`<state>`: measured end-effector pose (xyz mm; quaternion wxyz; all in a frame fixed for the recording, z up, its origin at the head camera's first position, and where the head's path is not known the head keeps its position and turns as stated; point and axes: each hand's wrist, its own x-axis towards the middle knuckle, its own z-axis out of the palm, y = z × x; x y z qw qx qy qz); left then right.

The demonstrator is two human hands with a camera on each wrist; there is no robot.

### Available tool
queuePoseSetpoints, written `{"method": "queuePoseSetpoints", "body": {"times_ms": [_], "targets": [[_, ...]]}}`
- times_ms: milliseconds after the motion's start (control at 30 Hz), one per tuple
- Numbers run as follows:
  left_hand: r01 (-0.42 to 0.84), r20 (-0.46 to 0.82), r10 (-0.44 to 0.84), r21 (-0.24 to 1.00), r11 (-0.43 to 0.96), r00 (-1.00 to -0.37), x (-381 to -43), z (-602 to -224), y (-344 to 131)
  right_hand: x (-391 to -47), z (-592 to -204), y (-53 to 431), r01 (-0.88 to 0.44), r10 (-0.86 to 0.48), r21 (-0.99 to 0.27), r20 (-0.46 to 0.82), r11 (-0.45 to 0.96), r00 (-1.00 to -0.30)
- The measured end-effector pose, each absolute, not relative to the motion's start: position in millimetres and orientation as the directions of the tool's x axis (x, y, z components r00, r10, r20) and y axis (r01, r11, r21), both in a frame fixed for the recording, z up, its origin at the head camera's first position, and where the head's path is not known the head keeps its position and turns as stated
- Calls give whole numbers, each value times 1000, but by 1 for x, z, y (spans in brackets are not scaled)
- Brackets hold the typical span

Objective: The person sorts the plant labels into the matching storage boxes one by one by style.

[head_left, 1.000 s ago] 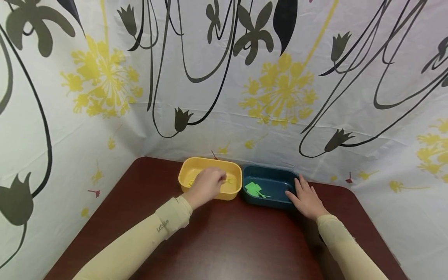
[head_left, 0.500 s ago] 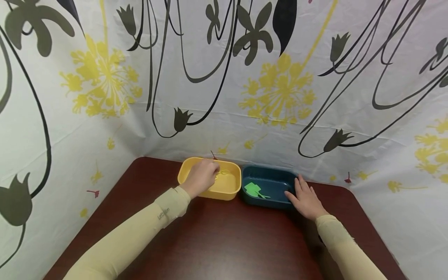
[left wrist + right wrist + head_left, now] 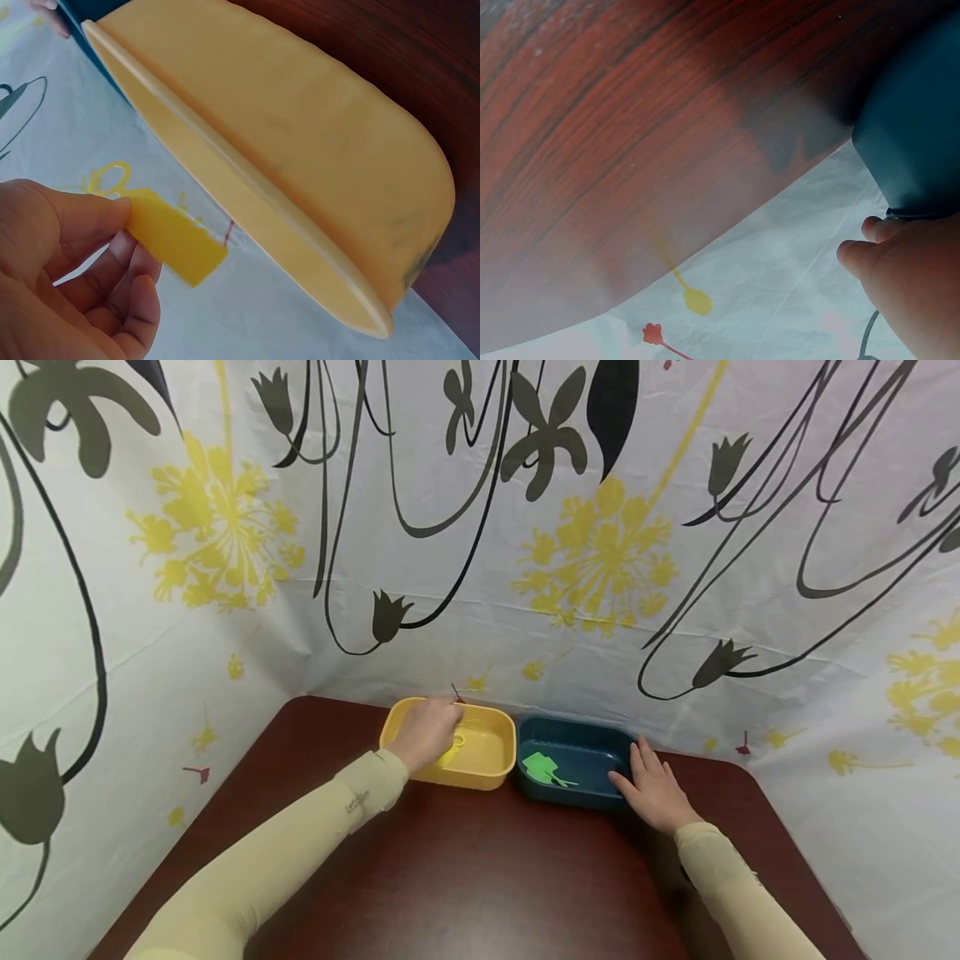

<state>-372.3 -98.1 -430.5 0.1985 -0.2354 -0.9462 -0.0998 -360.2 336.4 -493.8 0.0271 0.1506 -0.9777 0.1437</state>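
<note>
My left hand (image 3: pixel 426 732) is over the left part of a yellow bin (image 3: pixel 483 779). It pinches a flat yellow tag with a small loop (image 3: pixel 176 238) between thumb and fingers, seen most clearly in the left wrist view. The tag hangs above the bin. My right hand (image 3: pixel 660 791) rests on the right end of a dark blue bin (image 3: pixel 573 795), fingers extended over its rim. Bright green tags (image 3: pixel 542 767) with thin tails lie in the blue bin's left part. Part of the yellow bin's inside is hidden behind my left hand.
Both bins stand side by side at the back of a dark reddish-brown table (image 3: pixel 480 877). Directly behind them hangs a white cloth (image 3: pixel 480 635) with flower prints, which also encloses the left and right sides.
My left hand has shifted slightly left and up within the yellow bin, and the yellow tag now shows beside its fingers. The right hand stays on the blue bin's rim.
</note>
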Motion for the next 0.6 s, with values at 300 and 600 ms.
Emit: {"method": "queuePoseSetpoints", "body": {"times_ms": [300, 600], "targets": [[454, 343, 397, 102, 885, -851, -388, -435, -102, -360, -495, 336, -303, -289, -268, 90, 915, -953], [420, 259, 390, 67, 905, -884, -400, -442, -103, -361, -496, 337, -301, -285, -266, 97, 916, -954]]}}
